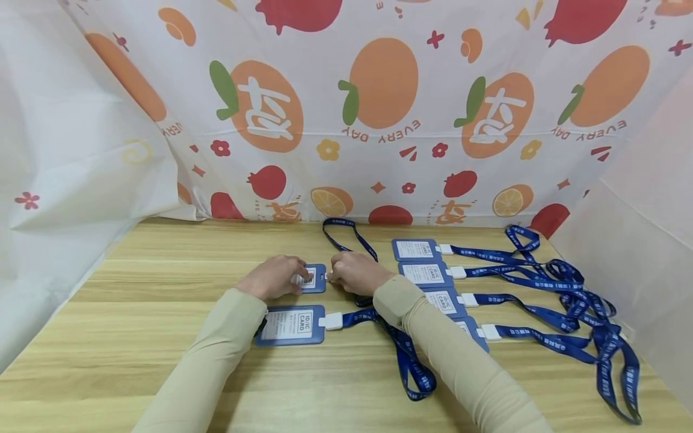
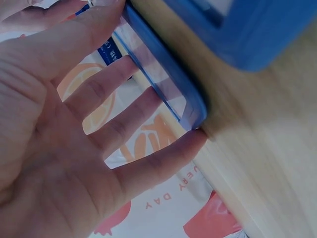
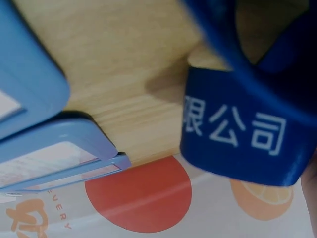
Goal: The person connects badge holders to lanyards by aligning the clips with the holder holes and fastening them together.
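Note:
On the wooden table, my left hand (image 1: 275, 276) holds a small blue ID badge holder (image 1: 320, 284) by its left part. Seen from the left wrist, the fingertips touch one long edge of that badge holder (image 2: 171, 74), and the thumb reaches its other end. My right hand (image 1: 357, 272) pinches the white clip (image 1: 328, 277) of a blue lanyard (image 1: 342, 222) at the holder's slotted end; whether the clip is hooked in cannot be made out. The lanyard strap (image 3: 233, 124) loops close to the right wrist camera. Nearer me lies another badge holder (image 1: 289, 341) with its own lanyard (image 1: 403, 349).
Several badge holders (image 1: 414, 249) lie in a column right of my right hand, partly covered by the right sleeve (image 1: 444, 337). Their lanyards (image 1: 574, 300) tangle toward the right edge. A fruit-print cloth (image 1: 379, 156) hangs behind the table.

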{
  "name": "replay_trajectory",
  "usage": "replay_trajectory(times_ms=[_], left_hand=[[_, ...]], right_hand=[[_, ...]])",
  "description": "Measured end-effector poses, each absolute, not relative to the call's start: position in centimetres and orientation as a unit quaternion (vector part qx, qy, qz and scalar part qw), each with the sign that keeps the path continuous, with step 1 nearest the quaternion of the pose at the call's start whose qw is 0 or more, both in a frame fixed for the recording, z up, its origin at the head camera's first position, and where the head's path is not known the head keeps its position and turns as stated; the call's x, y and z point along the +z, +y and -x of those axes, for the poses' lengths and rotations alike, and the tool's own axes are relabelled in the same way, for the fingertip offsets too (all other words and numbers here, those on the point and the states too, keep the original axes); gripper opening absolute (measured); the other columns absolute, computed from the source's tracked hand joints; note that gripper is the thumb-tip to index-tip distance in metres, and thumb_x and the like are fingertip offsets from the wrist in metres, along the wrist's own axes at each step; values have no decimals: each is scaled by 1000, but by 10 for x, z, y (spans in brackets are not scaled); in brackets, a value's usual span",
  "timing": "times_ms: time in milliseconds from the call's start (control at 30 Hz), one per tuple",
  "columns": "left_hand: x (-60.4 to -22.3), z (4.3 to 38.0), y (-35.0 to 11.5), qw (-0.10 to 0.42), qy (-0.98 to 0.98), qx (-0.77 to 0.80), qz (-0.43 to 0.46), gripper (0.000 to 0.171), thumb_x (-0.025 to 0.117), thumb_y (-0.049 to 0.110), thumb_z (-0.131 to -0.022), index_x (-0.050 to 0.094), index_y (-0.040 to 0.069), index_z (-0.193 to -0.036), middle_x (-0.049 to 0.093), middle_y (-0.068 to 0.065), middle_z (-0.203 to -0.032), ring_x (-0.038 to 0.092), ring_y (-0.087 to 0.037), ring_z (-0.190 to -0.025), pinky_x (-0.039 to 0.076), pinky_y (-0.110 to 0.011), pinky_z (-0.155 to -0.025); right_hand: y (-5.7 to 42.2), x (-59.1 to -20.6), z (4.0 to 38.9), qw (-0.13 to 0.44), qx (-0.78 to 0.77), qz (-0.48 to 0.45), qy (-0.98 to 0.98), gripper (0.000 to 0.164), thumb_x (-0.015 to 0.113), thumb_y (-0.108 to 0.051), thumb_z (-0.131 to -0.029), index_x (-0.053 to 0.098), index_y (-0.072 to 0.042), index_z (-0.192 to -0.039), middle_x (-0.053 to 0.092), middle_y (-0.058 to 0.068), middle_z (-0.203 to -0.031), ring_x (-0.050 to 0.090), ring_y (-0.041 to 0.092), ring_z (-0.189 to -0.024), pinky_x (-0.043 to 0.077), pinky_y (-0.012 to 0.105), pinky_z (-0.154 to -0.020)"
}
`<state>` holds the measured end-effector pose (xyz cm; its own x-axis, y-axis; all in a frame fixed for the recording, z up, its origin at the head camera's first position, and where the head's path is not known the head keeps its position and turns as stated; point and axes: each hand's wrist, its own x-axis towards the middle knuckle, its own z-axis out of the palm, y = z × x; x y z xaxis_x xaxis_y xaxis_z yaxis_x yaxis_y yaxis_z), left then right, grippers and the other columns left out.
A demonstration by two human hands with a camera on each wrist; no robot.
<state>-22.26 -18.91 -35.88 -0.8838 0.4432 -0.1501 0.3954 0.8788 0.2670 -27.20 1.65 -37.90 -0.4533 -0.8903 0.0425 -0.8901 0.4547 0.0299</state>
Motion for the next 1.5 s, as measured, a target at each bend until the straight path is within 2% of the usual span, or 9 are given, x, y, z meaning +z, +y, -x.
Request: replay_trajectory(times_ms=[700,1500], left_hand=[[-357,223,-186,122,963,118,-207,30,80,3,-86,77,4,-116,62,-22,-134,56,-40,-126,45,-53,-106],[-358,224,-187,111,963,113,-219,28,80,2,-86,77,3,-113,62,-23,-132,58,-40,-123,46,-51,-104]], right_hand=[[14,-377,272,28,-10,-525,-850,14,69,-11,-98,83,-9,-97,69,3,-93,62,12,-78,53,22,-73],[11,-374,270,14,-20,-517,-856,15,68,-13,-99,82,-8,-101,70,4,-95,61,12,-77,53,20,-72]])
